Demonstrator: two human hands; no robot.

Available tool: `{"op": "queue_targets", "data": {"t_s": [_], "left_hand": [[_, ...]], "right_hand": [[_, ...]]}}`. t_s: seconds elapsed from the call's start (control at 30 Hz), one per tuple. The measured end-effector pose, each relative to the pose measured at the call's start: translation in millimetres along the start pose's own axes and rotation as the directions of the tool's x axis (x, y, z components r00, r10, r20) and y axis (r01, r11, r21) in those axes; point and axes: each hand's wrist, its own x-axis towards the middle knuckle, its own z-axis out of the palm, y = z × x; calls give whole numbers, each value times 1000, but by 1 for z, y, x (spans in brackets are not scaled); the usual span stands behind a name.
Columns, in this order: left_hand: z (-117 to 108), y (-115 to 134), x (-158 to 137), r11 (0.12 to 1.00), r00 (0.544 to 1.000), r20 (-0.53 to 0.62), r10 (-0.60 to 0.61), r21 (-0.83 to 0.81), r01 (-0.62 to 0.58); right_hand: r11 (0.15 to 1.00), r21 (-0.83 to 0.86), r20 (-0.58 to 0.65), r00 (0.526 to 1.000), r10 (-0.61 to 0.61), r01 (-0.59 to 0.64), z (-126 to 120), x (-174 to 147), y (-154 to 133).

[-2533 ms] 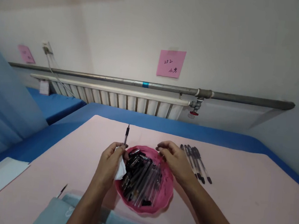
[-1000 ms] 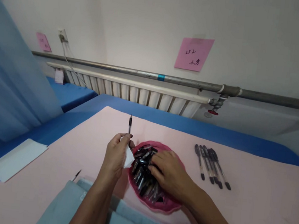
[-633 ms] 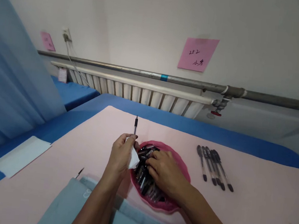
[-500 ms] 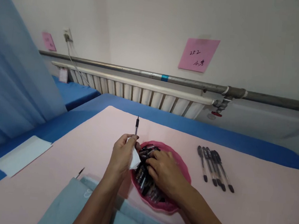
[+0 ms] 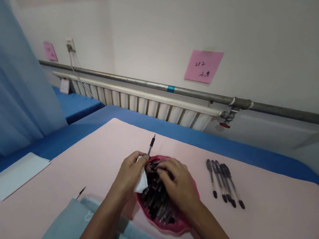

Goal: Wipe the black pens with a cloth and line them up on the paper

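Note:
My left hand (image 5: 131, 171) is closed around a pen (image 5: 151, 145) without a cap, its black grip and tip pointing up and away. The same hand also holds a crumpled white tissue (image 5: 141, 183). Just right of it, my right hand (image 5: 177, 180) reaches into a pink scalloped basket (image 5: 174, 230), fingers curled together over dark pen parts (image 5: 158, 201). Something dark shows between its thumb and fingers, too hidden to name. Several capped pens (image 5: 224, 183) lie side by side right of the basket.
A pink sheet (image 5: 275, 207) covers the blue bed (image 5: 231, 144). White paper (image 5: 15, 176) lies at the left. Another pen tip (image 5: 80, 192) pokes out beside a folded light-blue cloth (image 5: 66, 220) near me. Behind run a radiator (image 5: 140, 106) and a pipe (image 5: 190, 93).
The view has shifted slightly upward and right. The pen in my left hand now leans more to the right. My right hand's fingers have drawn together among the pen parts.

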Motion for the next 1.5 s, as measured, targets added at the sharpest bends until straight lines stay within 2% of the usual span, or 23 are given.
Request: {"op": "queue_targets", "data": {"t_s": [0.03,0.07,0.13,0.17,0.23,0.27,0.33,0.6,0.87,1.1,1.37,1.5], "left_hand": [[1,0,-2,1000,998,54,-20,22,19],[2,0,-4,998,994,106,-36,47,31],[4,0,-8,995,980,192,-50,98,32],[6,0,-10,993,973,225,-52,116,26],[8,-1,-12,990,960,273,-65,142,26],[9,-2,-13,988,955,287,-73,151,31],[10,-3,-13,986,950,303,-79,166,29],[9,-7,-13,978,942,327,-73,210,3],[9,-4,-15,972,943,326,-71,235,-8],[9,-4,-14,980,938,331,-99,195,35],[14,-1,-16,979,906,381,-186,154,136],[15,-1,-16,983,912,368,-182,90,159]], "right_hand": [[978,191,-68,993,99,-85,-4,3,1],[910,384,-110,971,214,-157,-8,5,2],[689,690,-123,903,411,-220,-16,10,4],[578,787,-111,873,475,-215,-19,12,6],[409,894,-77,838,540,-182,-25,15,7],[357,918,-59,832,552,-172,-27,16,7],[306,937,-32,827,561,-171,-30,16,5],[288,932,31,838,544,-221,-29,13,2],[316,919,46,863,503,-234,-27,13,4],[367,897,37,869,494,-247,-29,13,9],[348,909,53,891,451,-230,-29,13,9],[358,906,52,897,439,-227,-27,12,9]]}}
